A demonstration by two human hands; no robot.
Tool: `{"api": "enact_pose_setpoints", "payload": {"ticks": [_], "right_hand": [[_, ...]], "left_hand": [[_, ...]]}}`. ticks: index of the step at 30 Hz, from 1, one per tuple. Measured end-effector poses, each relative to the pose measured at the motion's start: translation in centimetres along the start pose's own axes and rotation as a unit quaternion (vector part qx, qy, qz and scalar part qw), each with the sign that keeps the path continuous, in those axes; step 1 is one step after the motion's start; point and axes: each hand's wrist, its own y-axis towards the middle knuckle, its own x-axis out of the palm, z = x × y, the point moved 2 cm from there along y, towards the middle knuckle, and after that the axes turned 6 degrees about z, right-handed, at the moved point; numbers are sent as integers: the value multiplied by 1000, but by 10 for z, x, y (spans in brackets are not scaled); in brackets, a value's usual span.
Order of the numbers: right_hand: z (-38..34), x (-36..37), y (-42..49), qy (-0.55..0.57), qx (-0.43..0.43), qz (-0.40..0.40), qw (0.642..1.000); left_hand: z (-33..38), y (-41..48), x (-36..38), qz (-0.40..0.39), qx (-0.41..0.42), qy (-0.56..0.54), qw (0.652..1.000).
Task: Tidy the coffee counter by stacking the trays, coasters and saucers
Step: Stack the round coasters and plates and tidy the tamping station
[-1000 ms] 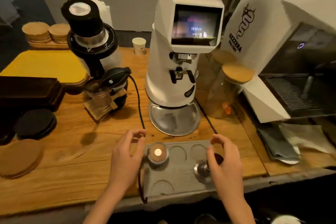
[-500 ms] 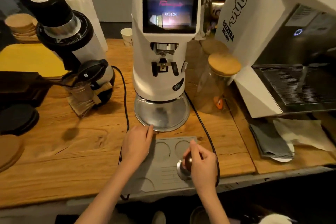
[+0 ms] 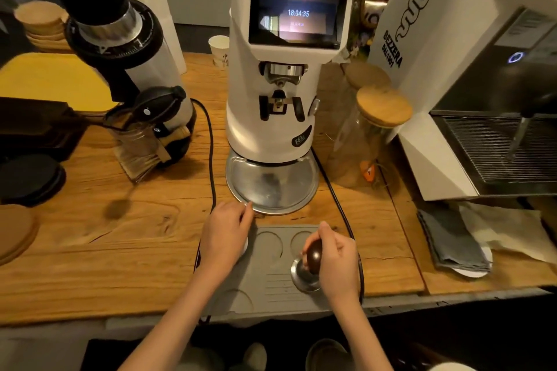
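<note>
Grey mat (image 3: 271, 280) under the hands: right hand (image 3: 334, 256) grips tamper (image 3: 313, 253), left hand (image 3: 224, 238) covers a pale disc (image 3: 245, 245), grip unclear. Far left, coasters (image 3: 30, 178) and trays (image 3: 54, 81) look stacked already.

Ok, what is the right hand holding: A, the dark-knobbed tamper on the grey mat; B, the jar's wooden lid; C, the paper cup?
A: the right hand curls its fingers round the dark knob of the tamper, whose metal base sits on the grey mat.

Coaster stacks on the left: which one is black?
The black stack in front of the dark trays; the brown stack lies nearer the front edge, the pale stacks farthest back.
</note>
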Motion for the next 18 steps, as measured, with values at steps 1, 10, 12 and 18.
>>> {"api": "enact_pose_setpoints", "payload": {"ticks": [1,10,12,18], "right_hand": [[-1,0,2,9,7,2,1000],[-6,7,23,-21,-47,-13,999],[-5,9,27,-51,-67,-42,996],[-4,11,43,-65,-34,-90,993]], "left_hand": [[0,0,0,1,3,-1,1000],[3,-2,-4,3,2,-16,1000],[2,-2,-4,9,8,-23,1000],[0,-2,-3,16,9,-19,1000]]}}
